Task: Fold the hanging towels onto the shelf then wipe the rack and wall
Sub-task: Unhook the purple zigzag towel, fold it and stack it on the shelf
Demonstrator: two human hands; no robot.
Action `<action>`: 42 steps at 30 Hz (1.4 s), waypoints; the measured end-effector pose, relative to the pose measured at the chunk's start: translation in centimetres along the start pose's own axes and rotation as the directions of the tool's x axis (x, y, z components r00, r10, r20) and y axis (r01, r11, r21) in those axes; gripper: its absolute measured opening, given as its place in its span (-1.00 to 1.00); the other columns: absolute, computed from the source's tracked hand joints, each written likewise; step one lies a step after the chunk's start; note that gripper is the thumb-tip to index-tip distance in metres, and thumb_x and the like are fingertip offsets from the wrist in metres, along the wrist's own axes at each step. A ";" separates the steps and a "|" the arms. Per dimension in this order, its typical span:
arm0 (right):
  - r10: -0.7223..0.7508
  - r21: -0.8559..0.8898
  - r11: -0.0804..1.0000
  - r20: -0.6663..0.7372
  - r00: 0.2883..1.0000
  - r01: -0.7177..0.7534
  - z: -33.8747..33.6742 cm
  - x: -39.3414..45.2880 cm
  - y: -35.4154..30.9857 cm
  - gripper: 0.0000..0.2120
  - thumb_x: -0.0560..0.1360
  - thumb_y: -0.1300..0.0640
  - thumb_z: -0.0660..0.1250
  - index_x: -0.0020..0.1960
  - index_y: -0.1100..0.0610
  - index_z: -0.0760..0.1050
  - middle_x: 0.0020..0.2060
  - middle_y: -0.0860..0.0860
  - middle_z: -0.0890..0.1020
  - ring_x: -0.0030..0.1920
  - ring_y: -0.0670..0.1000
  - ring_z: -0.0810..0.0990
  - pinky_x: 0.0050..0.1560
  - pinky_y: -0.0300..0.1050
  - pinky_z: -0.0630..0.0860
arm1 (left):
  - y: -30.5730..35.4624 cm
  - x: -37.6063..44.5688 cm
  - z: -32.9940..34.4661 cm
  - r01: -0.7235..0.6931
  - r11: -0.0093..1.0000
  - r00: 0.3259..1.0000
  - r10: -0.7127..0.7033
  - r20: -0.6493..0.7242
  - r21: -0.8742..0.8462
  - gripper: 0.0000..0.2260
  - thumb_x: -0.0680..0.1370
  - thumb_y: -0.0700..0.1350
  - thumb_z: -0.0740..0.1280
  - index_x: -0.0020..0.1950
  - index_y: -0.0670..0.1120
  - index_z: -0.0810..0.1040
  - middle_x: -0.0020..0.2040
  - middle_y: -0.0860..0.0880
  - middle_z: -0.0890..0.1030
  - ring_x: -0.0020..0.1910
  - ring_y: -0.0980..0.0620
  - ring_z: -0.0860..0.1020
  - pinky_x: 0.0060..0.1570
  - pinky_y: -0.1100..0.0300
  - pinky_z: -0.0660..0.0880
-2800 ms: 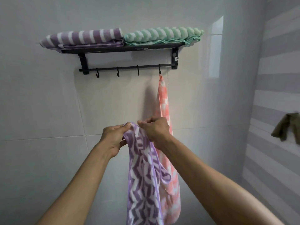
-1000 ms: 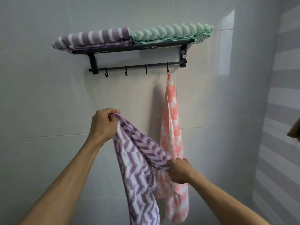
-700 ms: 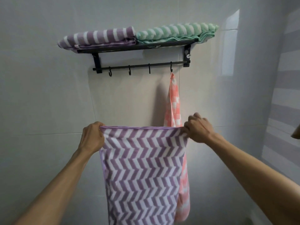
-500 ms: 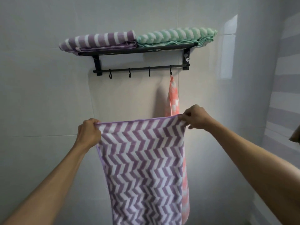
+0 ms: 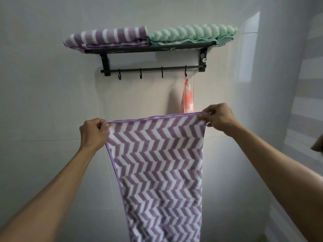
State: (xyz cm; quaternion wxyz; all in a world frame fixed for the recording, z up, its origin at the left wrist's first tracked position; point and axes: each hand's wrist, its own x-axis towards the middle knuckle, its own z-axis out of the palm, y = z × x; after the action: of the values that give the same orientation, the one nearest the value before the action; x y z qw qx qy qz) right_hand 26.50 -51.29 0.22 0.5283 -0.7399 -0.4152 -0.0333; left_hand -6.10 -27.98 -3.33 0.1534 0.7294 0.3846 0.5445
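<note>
A person holds a purple zigzag towel [image 5: 157,172] spread flat in front of a tiled wall [image 5: 43,102], one top corner pinched in each hand. The left hand [image 5: 92,133] grips the left corner with fingers curled over the hem; the right hand [image 5: 218,117] pinches the right corner a little higher, so the top edge slopes up toward the right. Both forearms reach forward and up, well apart, keeping the cloth taut across the top while the rest hangs straight down out of view.

Above, a black rack [image 5: 153,69] carries a shelf [image 5: 148,49] on which a folded purple striped towel [image 5: 106,38] and a folded green towel [image 5: 192,35] lie side by side, touching. A pink towel [image 5: 187,95] hangs from the rightmost hook, partly hidden behind the spread cloth.

The step in hand looks to be the first fold. It would go best with the corners levelled, then brought together edge to edge so the hems match, keeping tension to avoid creases, before a compact bundle is lifted onto the already crowded shelf.
</note>
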 end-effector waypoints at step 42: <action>0.453 0.126 0.807 0.495 0.742 -0.577 5.5 -12.3 8.9 -0.74 0.58 0.07 0.41 -0.05 0.30 0.62 -0.21 0.14 0.72 -0.22 0.10 0.71 -0.01 0.17 0.67 | -6.8 -7.7 4.9 0.692 0.717 0.631 -0.550 0.547 -0.077 -0.65 0.61 0.06 0.31 0.00 -0.25 0.62 -0.06 -0.20 0.71 -0.13 -0.13 0.66 -0.15 0.02 0.62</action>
State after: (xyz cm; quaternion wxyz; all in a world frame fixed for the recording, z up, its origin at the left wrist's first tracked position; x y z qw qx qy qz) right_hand 22.12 -54.86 -14.88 0.5038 -0.7341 -0.3015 0.3412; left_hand -5.16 -28.16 -14.62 0.5262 0.6317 0.4817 0.3032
